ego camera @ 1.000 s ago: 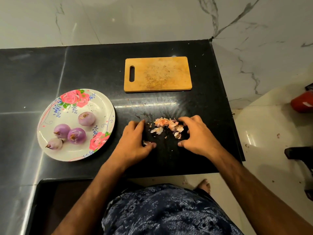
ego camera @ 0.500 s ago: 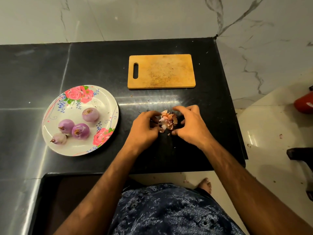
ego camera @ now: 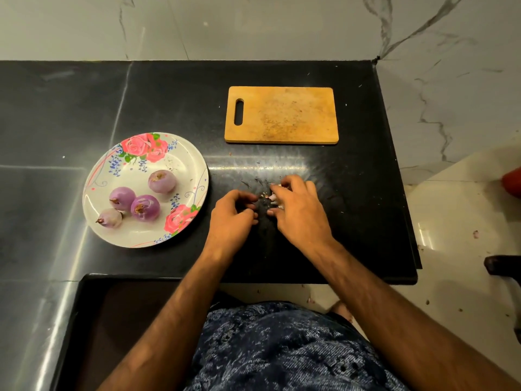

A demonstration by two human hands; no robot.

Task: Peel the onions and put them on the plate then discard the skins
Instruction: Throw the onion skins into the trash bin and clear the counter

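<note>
Skins: the skins (ego camera: 275, 197) are sitting on the table (ego camera: 169, 94) to the right of the plate (ego camera: 94, 176), bunched into one small clump with no long axis that I can make out
Onions: four peeled onions (ego camera: 145, 208) are lying inside the plate, so the peeling is looking done and only the discarding is waiting
Right grip: the right hand (ego camera: 300, 210) is cupping the clump from the side away from the plate, its fingers curling round it and pale scraps peeping out beneath the fingertips
Left grip: the left hand (ego camera: 232, 214) is sitting on the plate side of the clump, just beside the right, its fingers curled in; I cannot tell whether it is holding any scraps
Deciding relation: the clump is lying under the right grip's plate-side edge, so the right hand is nearer for the lift
Change: a second ago the skins were lying loose between both hands; now they are gathered and mostly hidden under the right hand
</note>
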